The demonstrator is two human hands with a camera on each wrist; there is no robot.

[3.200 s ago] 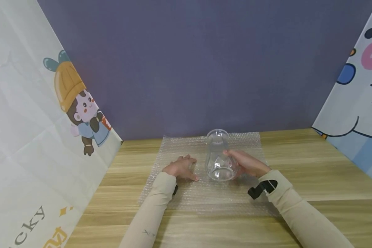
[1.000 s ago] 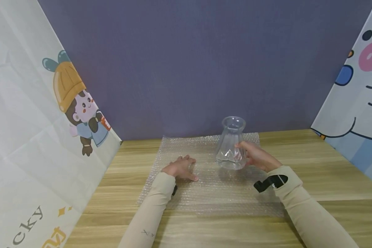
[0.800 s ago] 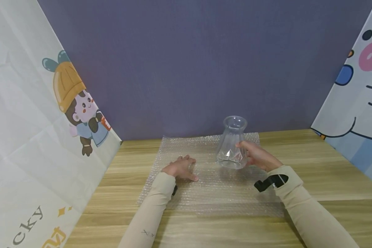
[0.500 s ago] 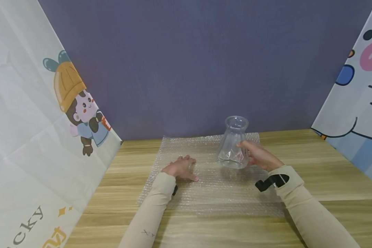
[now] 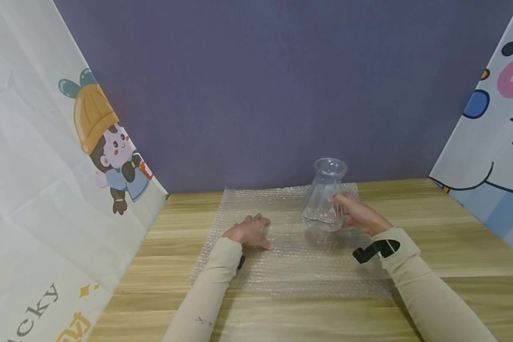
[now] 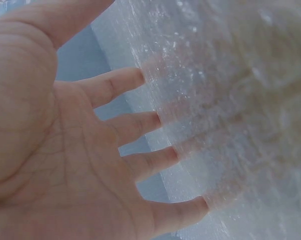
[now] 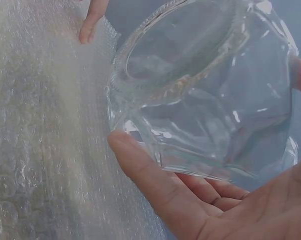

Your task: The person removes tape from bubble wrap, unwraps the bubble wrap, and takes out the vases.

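Note:
A clear glass vase with a flared rim is held by my right hand, fingers and thumb around its lower body. It tilts slightly, rim to the right, above a sheet of bubble wrap. The right wrist view shows the vase's round base and faceted side close up. My left hand rests on the left part of the bubble wrap, fingers spread. In the left wrist view its fingertips touch the wrap.
The bubble wrap lies flat on a wooden table. A dark blue-grey panel stands behind it. White printed sheets flank the table, the left sheet with a cartoon child and the right sheet with a pig-like face.
Over the frames the vase, in my right hand, has risen and shifted right, its rim now leaning rightward. During the last second it drifts only slightly. My left hand stays in place.

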